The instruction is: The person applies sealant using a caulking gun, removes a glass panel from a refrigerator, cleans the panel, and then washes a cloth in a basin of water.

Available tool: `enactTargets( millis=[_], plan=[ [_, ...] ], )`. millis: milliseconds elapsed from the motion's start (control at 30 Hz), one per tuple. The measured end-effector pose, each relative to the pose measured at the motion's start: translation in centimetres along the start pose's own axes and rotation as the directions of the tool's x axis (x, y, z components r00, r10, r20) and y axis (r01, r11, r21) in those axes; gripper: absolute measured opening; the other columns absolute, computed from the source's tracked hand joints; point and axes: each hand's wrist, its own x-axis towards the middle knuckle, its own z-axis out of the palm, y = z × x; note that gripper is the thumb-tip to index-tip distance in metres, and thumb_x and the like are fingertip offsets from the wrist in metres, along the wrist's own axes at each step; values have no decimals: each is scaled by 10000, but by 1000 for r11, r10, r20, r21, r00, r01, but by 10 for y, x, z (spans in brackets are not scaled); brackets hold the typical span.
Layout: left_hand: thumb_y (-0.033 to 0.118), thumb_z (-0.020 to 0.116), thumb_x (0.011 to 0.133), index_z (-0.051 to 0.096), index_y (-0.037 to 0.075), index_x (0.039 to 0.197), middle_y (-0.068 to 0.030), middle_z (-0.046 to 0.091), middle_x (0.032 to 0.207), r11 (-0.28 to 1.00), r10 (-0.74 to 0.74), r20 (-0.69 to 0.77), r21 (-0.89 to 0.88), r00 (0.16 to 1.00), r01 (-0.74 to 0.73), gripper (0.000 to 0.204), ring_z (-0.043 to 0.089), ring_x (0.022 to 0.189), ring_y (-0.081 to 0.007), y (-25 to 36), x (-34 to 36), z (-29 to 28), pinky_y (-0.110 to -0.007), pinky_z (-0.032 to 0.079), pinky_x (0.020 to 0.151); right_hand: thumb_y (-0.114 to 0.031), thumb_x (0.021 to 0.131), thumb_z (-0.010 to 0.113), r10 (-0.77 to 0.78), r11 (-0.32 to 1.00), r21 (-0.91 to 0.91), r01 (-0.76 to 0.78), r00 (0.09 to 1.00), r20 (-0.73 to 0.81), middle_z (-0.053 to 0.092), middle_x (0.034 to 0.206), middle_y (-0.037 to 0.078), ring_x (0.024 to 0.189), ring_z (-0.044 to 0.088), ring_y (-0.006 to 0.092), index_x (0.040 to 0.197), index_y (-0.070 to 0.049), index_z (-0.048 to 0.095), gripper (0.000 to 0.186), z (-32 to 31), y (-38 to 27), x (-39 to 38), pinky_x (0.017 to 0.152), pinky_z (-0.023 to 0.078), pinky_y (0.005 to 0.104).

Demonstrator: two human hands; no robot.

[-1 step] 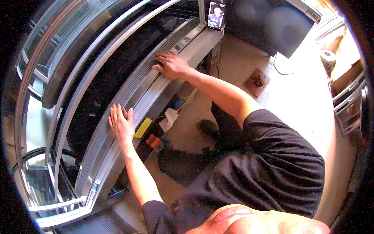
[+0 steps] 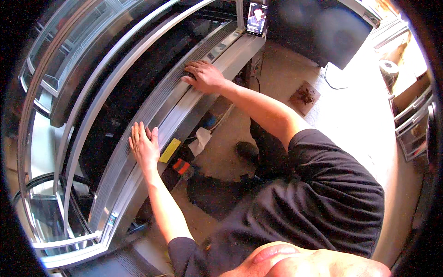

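My left hand (image 2: pixel 145 147) lies with fingers spread on a long silver metal ledge (image 2: pixel 115 189) along the front of a display case with curved frames (image 2: pixel 101 83). Farther along, my right hand (image 2: pixel 205 78) rests on the ribbed strip of that ledge, fingers apart and slightly bent. A phone with a lit screen (image 2: pixel 256 19) stands at the ledge's far end. Just below my left hand are a yellow label (image 2: pixel 170 150) and an orange-and-black object (image 2: pixel 181 167) that I cannot make out.
A dark panel (image 2: pixel 314 30) stands at the back right, with a cable below it. A brown stained square (image 2: pixel 304 98) lies on the floor (image 2: pixel 281 69). A white roll (image 2: pixel 388 68) and metal frames (image 2: pixel 410 124) are at the right. White paper (image 2: pixel 199 141) hangs under the ledge.
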Motion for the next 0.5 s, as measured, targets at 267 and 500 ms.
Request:
enactTargets(
  millis=[267,500],
  plan=[
    [481,470,948,450,17,1363,-182,407,1442,1000,9,-31,24,999,-8,623,342,1365,-318,-14,-9,0,-481,224,1126,-328,892,632,498,788,178,-590,780,379,659,1021,180,887,639,303,941,-30,693,308,-73,14,-66,762,498,385],
    [465,496,940,454,24,1362,-176,412,1440,1000,18,-35,12,999,-18,612,344,1364,-313,-11,-7,2,-468,225,1129,-250,919,594,547,464,-111,-879,185,817,692,991,98,882,616,186,1036,-15,666,272,-94,120,-400,815,475,352]
  ],
)
